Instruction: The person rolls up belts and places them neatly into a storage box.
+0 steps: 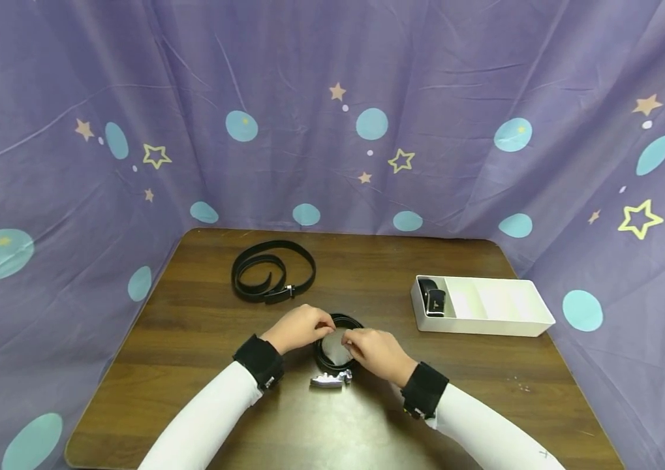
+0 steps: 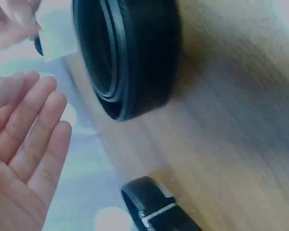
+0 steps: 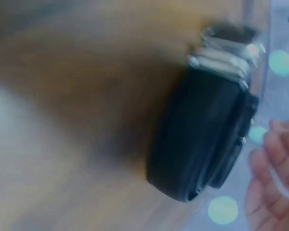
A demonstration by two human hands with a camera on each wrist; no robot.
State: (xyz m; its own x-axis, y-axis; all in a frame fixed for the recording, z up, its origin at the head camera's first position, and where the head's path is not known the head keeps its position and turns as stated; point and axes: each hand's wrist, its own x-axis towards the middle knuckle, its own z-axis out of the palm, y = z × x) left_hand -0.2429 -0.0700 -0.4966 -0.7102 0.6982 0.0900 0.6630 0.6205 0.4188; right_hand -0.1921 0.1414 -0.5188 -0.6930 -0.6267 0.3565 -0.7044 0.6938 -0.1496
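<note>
A black belt rolled into a coil [image 1: 357,322] stands on the table between the hands, its silver buckle [image 1: 327,380] toward the near side. Inside the coil's ring shows a pale, thin sheet [image 1: 337,347]. My right hand [image 1: 378,353] pinches that sheet between thumb and fingers, as the left wrist view also shows at its upper left. At the coil's left side is my left hand [image 1: 299,328]. Its fingers [image 2: 38,130] are extended and close together in the left wrist view, holding nothing visible. The right wrist view is blurred.
Behind the left hand lies a second black belt [image 1: 307,260], loosely looped with its buckle on. A white divided box [image 1: 485,328] stands at the right; its left compartment holds a rolled black belt [image 1: 436,302]. A purple curtain [image 1: 309,78] surrounds the table's back and sides.
</note>
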